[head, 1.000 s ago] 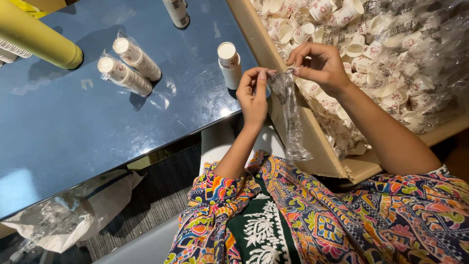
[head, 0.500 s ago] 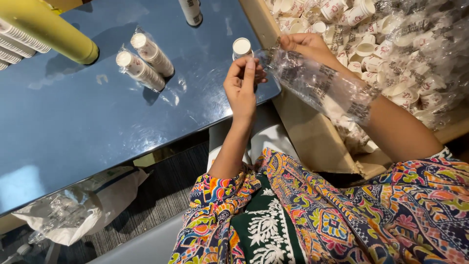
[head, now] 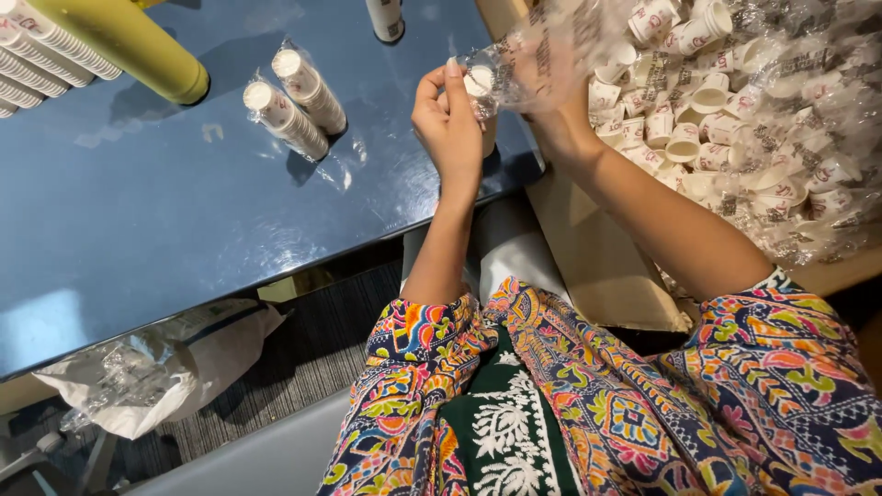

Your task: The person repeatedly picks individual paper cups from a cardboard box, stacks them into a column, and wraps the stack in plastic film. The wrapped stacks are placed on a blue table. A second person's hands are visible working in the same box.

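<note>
Both my hands hold a clear plastic sleeve bag (head: 533,55) above the right edge of the blue table (head: 165,220). My left hand (head: 450,124) pinches the bag's left end with fingertips. My right hand (head: 551,92) is inside or behind the bag, seen through the plastic, near its open end. A stack of small paper cups (head: 482,115) stands on the table just behind my left hand, partly hidden. To the right, a cardboard box (head: 597,266) holds several loose small white printed paper cups (head: 698,101).
Two wrapped cup stacks (head: 294,101) lie on the table at upper middle. A yellow-green tube (head: 129,41) and more cup stacks (head: 37,55) sit at the top left. Another stack (head: 386,18) stands at the top edge. A crumpled plastic bag (head: 147,367) lies on the floor.
The bag hung down limp from both hands, then was lifted and spread sideways. Now my right hand is in or behind it, raised near the box.
</note>
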